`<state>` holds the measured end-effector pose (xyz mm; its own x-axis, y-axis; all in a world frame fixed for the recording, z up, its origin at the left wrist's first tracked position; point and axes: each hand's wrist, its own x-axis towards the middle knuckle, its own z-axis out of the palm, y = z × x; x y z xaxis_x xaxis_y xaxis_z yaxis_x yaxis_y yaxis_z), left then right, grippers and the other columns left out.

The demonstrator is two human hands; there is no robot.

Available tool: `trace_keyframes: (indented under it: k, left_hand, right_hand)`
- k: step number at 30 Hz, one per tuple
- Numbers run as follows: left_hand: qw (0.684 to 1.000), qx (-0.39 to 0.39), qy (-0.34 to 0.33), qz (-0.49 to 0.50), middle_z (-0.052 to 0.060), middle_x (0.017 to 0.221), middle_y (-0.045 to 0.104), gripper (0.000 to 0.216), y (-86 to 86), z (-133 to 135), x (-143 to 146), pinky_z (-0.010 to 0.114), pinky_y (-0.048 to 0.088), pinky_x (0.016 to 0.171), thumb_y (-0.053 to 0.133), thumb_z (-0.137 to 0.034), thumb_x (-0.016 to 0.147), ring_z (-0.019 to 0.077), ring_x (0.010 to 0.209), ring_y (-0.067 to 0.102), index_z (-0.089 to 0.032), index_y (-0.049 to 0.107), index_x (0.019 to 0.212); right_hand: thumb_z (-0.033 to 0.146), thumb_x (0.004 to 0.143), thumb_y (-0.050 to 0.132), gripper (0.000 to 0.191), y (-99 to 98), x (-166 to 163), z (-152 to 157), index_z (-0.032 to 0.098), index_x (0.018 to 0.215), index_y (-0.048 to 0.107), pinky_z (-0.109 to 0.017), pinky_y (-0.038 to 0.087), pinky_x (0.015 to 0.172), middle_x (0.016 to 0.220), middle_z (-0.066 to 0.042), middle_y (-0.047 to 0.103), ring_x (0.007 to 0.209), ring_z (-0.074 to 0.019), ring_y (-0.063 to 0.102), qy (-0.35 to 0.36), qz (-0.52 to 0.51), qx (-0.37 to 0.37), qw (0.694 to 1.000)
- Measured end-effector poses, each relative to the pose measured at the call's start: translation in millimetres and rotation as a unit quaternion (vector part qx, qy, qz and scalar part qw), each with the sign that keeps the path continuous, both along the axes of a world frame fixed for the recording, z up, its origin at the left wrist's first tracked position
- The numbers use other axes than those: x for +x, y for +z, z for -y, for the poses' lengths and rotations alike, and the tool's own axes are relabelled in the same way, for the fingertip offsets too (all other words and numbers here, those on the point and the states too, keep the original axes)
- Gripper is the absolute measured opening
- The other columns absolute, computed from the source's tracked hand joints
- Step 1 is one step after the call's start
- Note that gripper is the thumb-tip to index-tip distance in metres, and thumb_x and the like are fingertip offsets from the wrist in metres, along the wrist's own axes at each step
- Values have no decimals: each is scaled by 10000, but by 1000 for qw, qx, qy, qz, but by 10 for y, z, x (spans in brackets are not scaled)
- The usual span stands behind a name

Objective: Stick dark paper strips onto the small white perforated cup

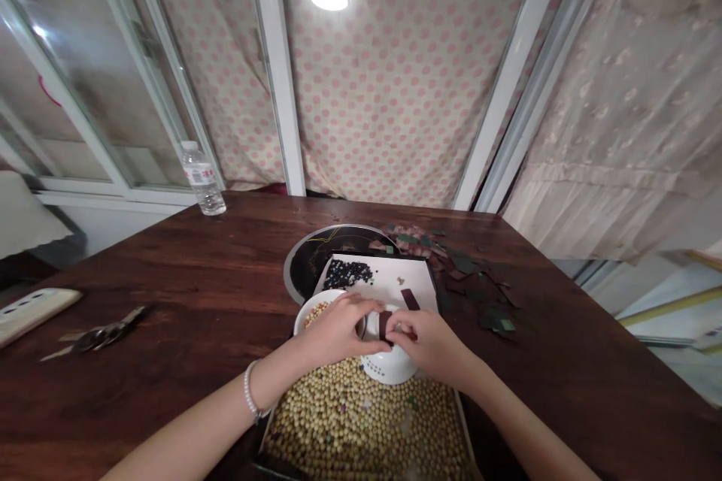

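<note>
A small dark brown strip point(385, 325) is held upright between my two hands, above a white bowl point(389, 372) with dark marks on its side. My left hand point(341, 327) curves around the strip's left side, index finger at its top and thumb near its bottom. My right hand point(423, 338) pinches its right edge, fingertips pressed together. Beside my left hand, partly covered by it, sits another white bowl point(301, 316) with orange and pale beads point(316, 312). Gold beads point(361, 428) fill the front of the tray point(465, 428) below my hands.
Black beads point(350, 273) and another brown strip point(410, 299) lie on the tray's white back part. Behind it is a round dark mat point(307, 244). Green and brown scraps point(465, 263) spread rightward. A water bottle point(203, 179), metal scissors-like tool point(101, 334) and phone point(37, 313) are left.
</note>
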<state>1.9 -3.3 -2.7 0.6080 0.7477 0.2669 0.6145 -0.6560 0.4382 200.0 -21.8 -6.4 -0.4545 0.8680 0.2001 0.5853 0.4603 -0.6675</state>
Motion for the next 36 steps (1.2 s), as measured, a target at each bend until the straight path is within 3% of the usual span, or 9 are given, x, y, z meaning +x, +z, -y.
trace_keyframes:
  k: [9, 14, 19, 25, 36]
  left_hand:
    - [1000, 3, -19, 12, 70, 1081, 665, 495, 5, -16, 19, 447, 448, 890, 754, -456, 657, 281, 1001, 583, -211, 620, 1065]
    - [1000, 4, -19, 4, 77, 1108, 657, 529, 16, -13, 20, 450, 441, 904, 748, -457, 670, 285, 1026, 574, -202, 600, 1108]
    - [1000, 9, -27, 3, 64, 1079, 669, 501, 36, -6, 28, 436, 453, 884, 754, -433, 673, 277, 992, 590, -207, 603, 1094]
    - [1000, 3, -9, 12, 84, 1078, 660, 542, 41, 8, 25, 435, 462, 891, 765, -454, 656, 286, 1031, 573, -205, 607, 1111]
    - [1000, 7, -11, 4, 78, 1072, 663, 500, 39, 7, 36, 433, 466, 872, 762, -441, 658, 285, 998, 583, -201, 616, 1071]
  right_hand:
    - [186, 811, 558, 126, -86, -43, -108, 199, 762, 674, -226, 266, 534, 532, 37, 509, 517, -110, 431, -68, 6, 63, 996]
    - [226, 805, 578, 107, -139, -45, -142, 204, 759, 672, -229, 287, 528, 530, 31, 510, 515, -122, 456, -106, -3, 87, 991]
    - [195, 808, 539, 119, -135, -40, -137, 199, 768, 652, -228, 260, 504, 511, 49, 447, 498, -110, 429, -71, 4, 78, 994]
    - [158, 765, 539, 109, -42, 16, -44, 195, 708, 623, -219, 230, 473, 469, 82, 324, 456, -84, 327, 5, -20, 13, 1000]
    - [144, 758, 543, 108, -79, -21, -72, 194, 729, 634, -217, 239, 478, 468, 79, 352, 458, -90, 354, -35, -33, 31, 998]
